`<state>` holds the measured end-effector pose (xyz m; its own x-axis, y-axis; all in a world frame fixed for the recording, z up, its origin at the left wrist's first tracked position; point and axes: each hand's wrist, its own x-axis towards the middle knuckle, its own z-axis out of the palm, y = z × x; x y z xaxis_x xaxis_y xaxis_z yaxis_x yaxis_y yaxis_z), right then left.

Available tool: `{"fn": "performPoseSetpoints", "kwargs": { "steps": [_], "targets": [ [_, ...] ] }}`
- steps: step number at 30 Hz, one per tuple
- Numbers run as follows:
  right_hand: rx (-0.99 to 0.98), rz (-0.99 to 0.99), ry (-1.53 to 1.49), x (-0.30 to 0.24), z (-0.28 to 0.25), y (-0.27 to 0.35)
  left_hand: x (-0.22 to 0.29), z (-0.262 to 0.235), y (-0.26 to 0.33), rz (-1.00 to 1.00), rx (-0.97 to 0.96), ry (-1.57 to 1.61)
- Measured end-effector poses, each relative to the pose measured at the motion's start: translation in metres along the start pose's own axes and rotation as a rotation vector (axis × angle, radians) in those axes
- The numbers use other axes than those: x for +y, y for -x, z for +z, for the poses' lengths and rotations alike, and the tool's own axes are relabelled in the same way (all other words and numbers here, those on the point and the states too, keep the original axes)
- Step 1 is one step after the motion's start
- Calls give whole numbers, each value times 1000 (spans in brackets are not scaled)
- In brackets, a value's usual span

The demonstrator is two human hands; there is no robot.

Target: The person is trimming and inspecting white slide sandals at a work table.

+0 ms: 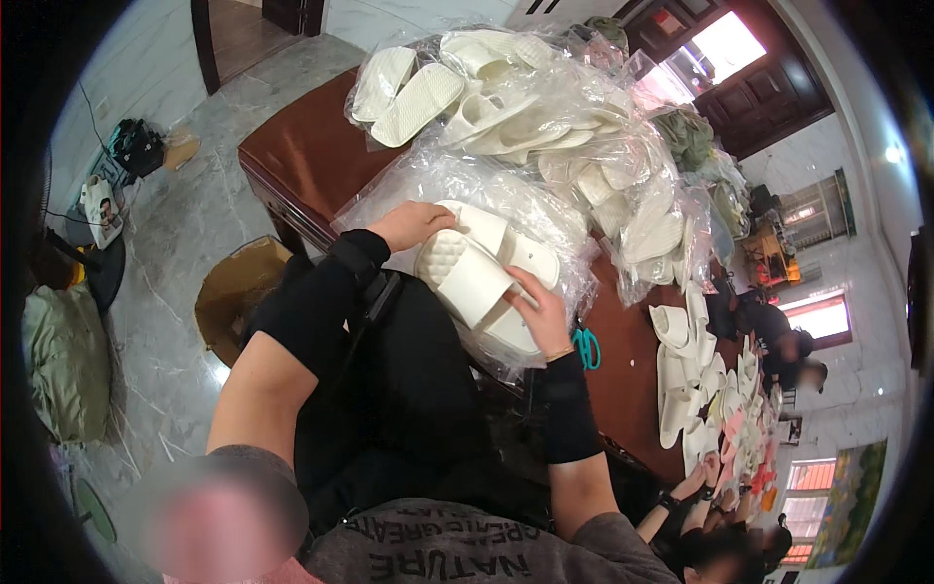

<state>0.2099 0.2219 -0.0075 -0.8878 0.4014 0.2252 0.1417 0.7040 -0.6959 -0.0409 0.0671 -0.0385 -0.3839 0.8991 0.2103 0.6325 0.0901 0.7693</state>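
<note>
A pair of white slippers (471,288) lies side by side before me, over a heap of clear plastic bags (394,185). My left hand (413,226) has its fingers closed on the left end of the pair, by the far slipper (530,255). From the right, my right hand (541,310) grips the near slipper beside its strap, its index finger reaching over between the two. Some of my right fingertips are hidden by the slippers. Teal-handled scissors (587,347) rest on the table just right of my right wrist.
Bagged white slippers (506,112) pile up across the far side of the brown table (292,146). More loose slippers (681,380) stand at the right, near other people's hands (702,475). A cardboard box (229,297) sits on the floor at my left.
</note>
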Motion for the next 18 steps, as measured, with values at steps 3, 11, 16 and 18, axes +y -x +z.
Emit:
{"fn": "performPoseSetpoints", "kwargs": {
  "steps": [3,11,16,18],
  "targets": [
    [-268,73,31,15,-17,-12,-1,1,-10,-220,-133,277],
    [-118,-110,223,13,-1,-6,13,5,-9,-232,-171,875],
    [-57,-62,353,24,1,-4,17,10,-23,-80,7,1071],
    [-24,-94,385,26,2,-6,7,4,-21,-210,-20,898]
  ]
}}
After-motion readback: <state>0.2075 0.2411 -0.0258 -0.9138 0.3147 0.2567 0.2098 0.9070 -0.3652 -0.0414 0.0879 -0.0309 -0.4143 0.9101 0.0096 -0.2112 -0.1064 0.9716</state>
